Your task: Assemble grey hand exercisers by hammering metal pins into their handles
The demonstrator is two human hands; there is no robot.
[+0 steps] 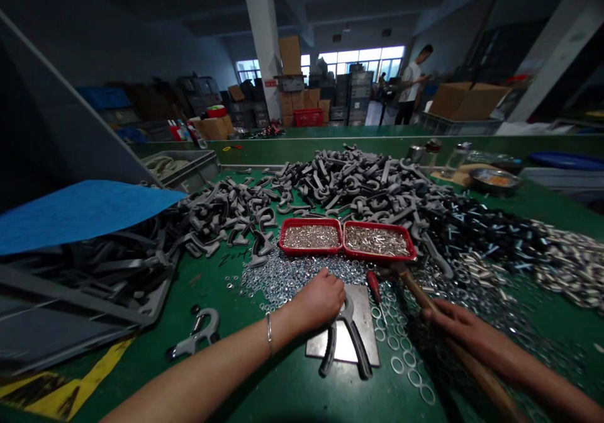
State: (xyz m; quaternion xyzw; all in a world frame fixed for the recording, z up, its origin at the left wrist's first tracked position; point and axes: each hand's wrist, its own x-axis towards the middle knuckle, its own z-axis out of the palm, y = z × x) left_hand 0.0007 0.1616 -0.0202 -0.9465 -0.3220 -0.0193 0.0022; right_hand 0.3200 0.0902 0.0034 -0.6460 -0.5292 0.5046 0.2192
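On a flat metal plate [313, 345] lies a grey hand grip exerciser [350, 313] with two dark padded handles spread toward me. My left hand [324, 296] is closed at its upper end, covering part of it; the fingertips are hidden. My right hand [450, 320] is wrapped around the wooden handle of a hammer [418, 292], whose head is just beyond the plate's far right corner. A red-handled screwdriver [374, 286] lies beside the plate, near several large metal rings [397, 364]. Another hand grip [201, 335], with a spring, lies to the left.
Two red trays [311, 250] of small metal parts stand ahead, with loose washers [278, 278] before them. Behind is a heap of grey handles [358, 184]. Black parts [481, 225] and metal sleeves [570, 262] lie right. A grey crate [155, 310] stands left. A person [411, 83] stands far back.
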